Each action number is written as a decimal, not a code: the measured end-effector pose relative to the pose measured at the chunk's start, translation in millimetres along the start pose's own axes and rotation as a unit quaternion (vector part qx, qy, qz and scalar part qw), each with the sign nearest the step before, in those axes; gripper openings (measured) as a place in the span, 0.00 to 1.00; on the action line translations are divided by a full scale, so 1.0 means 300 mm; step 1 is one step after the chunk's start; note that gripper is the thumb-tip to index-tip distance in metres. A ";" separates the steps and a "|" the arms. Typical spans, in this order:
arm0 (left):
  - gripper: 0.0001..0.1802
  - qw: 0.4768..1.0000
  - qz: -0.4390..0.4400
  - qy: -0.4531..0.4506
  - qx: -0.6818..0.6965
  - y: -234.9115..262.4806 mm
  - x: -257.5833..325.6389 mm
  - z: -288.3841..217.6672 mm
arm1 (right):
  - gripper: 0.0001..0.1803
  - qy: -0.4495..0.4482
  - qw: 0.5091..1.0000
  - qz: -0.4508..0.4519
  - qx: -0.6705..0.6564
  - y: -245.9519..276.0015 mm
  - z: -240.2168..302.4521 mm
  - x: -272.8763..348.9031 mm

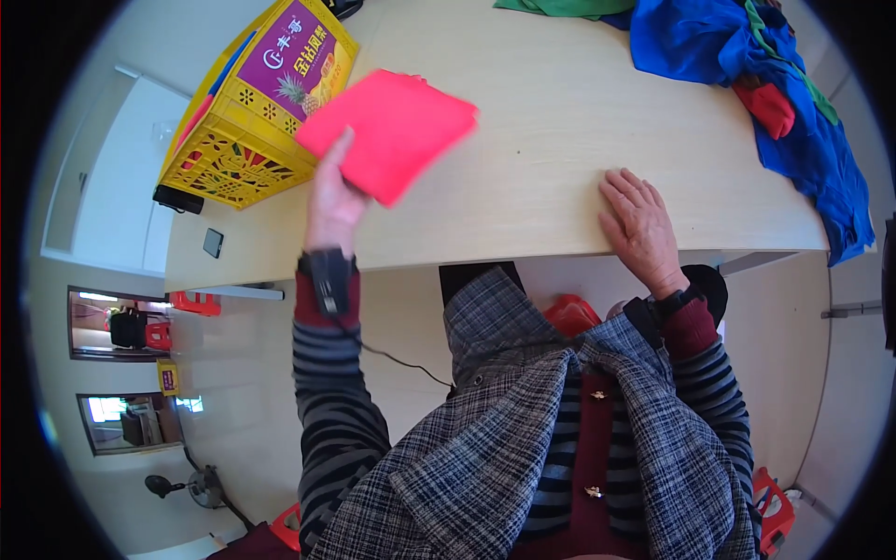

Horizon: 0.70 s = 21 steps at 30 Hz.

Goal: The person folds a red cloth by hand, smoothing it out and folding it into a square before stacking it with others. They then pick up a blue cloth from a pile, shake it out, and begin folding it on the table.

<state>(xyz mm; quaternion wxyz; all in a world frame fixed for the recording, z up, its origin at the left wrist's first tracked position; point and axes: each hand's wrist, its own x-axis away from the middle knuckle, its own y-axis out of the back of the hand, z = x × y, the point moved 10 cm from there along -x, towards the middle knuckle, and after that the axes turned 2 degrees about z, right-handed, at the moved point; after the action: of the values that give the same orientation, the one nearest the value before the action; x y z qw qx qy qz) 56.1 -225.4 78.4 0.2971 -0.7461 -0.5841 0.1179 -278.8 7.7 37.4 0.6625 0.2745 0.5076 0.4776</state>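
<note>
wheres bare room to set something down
Widest: the table between the pink cloth in the left hand and the right hand. Smaller: between that hand and the blue cloth. Crowded: left, by the yellow crate; far right, under the blue cloth.

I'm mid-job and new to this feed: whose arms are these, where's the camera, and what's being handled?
No machine here: just a person's two bare hands. The one picture comes from a wide fisheye camera on the person's head, looking down, so straight edges bend toward the rim. The left hand holds a pink-red cloth over the table, its thumb on top. The right hand rests palm down near the table's front edge, holding nothing that shows. At the upper left sits a yellow crate; at the upper right lies blue cloth, with a red piece against it.
</note>
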 end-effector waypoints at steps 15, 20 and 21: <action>0.22 0.984 -0.142 -0.022 0.102 0.365 -0.576 0.075 | 0.27 -0.033 0.999 -0.005 0.041 0.007 0.013 -0.017; 0.25 0.989 -0.097 0.000 0.113 0.348 -0.600 0.095 | 0.27 -0.040 0.998 -0.019 0.046 0.020 0.006 -0.006; 0.26 0.991 -0.067 0.010 0.115 0.337 -0.607 0.097 | 0.27 -0.042 0.998 -0.028 0.041 0.023 0.000 0.000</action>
<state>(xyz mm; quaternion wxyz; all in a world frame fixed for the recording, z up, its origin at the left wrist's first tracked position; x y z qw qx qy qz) 69.1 -402.3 -34.8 0.3937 -0.6671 -0.6128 0.1568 -281.4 10.4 43.3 0.6847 0.3070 0.5055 0.4260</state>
